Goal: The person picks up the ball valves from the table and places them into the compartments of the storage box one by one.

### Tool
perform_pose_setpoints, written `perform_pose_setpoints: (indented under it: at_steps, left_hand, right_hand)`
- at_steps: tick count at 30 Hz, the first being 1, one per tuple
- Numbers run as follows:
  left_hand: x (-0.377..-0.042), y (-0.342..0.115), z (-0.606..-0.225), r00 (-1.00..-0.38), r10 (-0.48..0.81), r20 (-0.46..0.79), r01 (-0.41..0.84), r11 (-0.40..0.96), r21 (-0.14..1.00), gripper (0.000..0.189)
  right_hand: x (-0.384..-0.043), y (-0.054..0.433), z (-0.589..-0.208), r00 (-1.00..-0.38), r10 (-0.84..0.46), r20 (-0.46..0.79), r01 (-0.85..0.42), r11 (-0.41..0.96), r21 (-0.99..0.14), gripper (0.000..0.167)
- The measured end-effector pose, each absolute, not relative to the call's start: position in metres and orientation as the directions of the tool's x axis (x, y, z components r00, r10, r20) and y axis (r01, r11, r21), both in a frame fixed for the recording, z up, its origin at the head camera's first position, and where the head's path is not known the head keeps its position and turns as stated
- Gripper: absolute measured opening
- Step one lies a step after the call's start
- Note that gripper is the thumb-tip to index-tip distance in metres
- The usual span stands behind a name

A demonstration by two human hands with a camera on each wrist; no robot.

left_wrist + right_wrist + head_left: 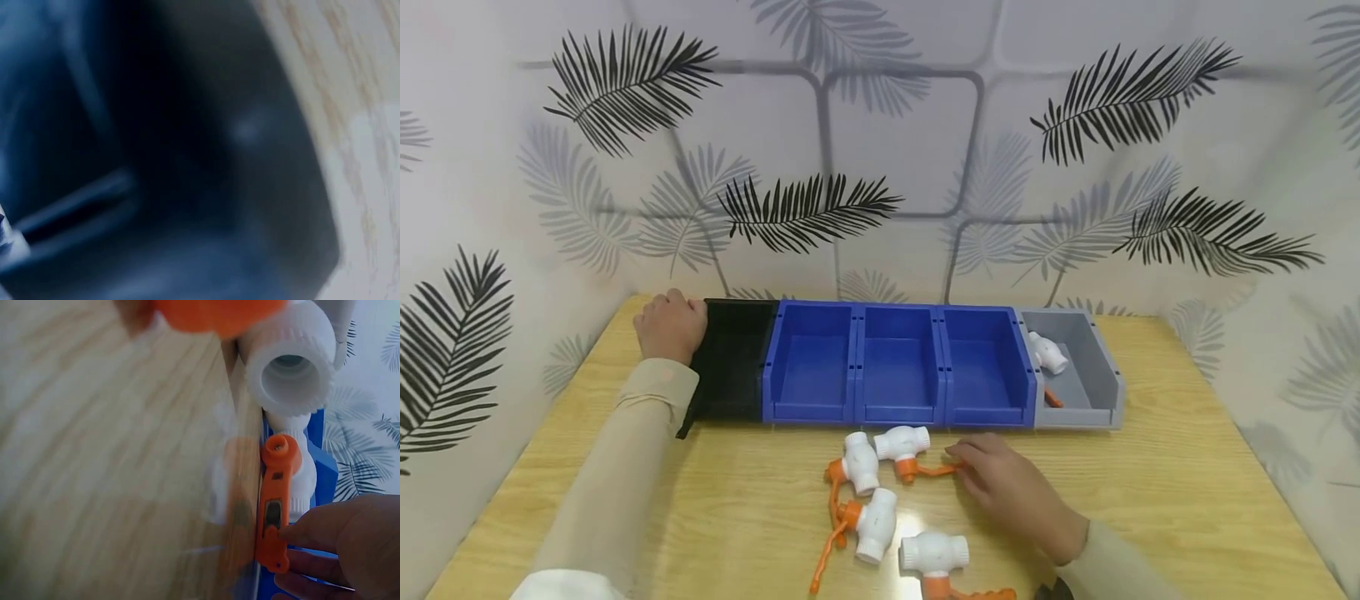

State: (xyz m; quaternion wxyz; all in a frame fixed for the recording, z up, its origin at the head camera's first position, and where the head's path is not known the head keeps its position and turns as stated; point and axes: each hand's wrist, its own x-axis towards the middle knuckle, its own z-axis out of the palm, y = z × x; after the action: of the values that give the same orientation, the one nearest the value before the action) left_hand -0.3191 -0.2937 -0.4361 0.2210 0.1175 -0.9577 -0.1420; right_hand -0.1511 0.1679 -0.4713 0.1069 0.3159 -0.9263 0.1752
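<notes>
My right hand (1011,492) pinches the end of the orange lever handle (273,515) of a white ball valve (902,443), which lies on the table just in front of the blue bins. My left hand (672,327) grips the left side wall of the black bin (730,358) near its back corner. Beside the held valve lie two more ball valves, one (861,463) to its left and one (877,525) lower down. Another ball valve (935,553) sits nearer the front, below my right hand. The left wrist view is blurred and shows the black bin's wall (269,144).
Three blue bins (898,412) stand in a row right of the black one. At the right end is a grey bin (1093,417) with a white and orange ball valve (1048,354) inside. A leaf-patterned wall covering (895,150) rises behind the wooden table (1187,467).
</notes>
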Motion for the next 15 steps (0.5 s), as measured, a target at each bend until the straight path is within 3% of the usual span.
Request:
perform_pose_setpoints:
  at_steps: [8, 15]
  left_hand:
    - [-0.321, -0.293, -0.436, -0.869, -0.292, 0.4, -0.166, 0.933, 0.32, 0.034]
    - [-0.321, -0.293, -0.439, -0.845, -0.283, 0.454, -0.15, 0.94, 0.306, 0.032]
  right_hand:
    - [-0.157, 0.156, -0.475, -0.695, -0.626, 0.353, -0.714, 0.659, -0.236, 0.016]
    - [-0.155, 0.15, -0.472, -0.712, -0.626, 0.319, -0.697, 0.685, -0.212, 0.011]
